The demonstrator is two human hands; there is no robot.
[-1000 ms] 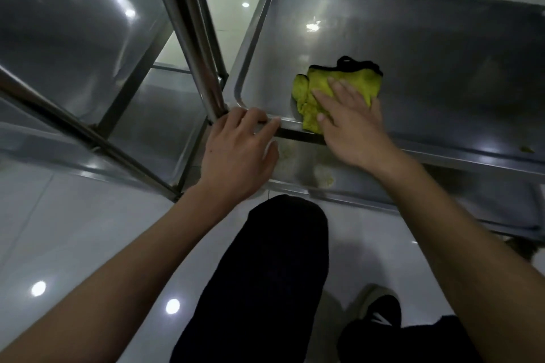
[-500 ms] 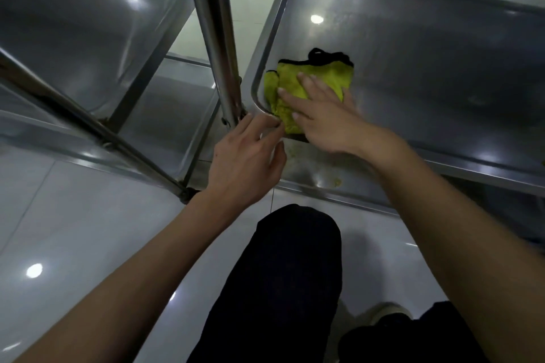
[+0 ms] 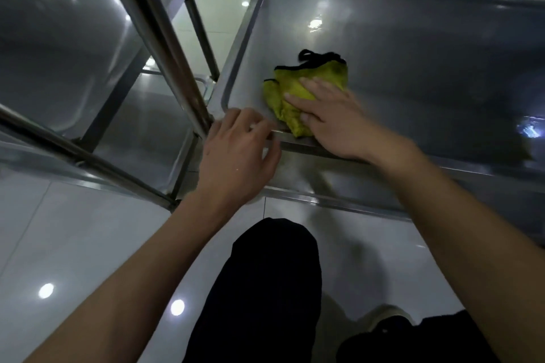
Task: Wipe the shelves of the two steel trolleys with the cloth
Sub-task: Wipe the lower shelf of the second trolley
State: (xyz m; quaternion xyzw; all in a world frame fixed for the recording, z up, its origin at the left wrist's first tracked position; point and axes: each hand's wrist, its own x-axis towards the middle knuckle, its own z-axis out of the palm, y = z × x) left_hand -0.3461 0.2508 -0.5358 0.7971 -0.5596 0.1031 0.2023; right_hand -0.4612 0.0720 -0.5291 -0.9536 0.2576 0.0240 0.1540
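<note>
The right hand [image 3: 339, 121] is lying flat, fingers straight, pressing the yellow-green cloth [image 3: 298, 94] onto the shelf [image 3: 413, 68] of the right steel trolley — near its front left corner, just inside the rim. The left hand [image 3: 236, 156] is curling its fingers over that shelf's front rim beside the upright post [image 3: 165, 47]. The second trolley [image 3: 65, 53] is standing just to the left — on a glossy tiled floor [image 3: 73, 244].

Glossy pale floor tiles [image 3: 73, 244] fill the room. Round ceiling-light reflections [image 3: 46, 290] glint on them. Thin grout lines cross the tiles.
</note>
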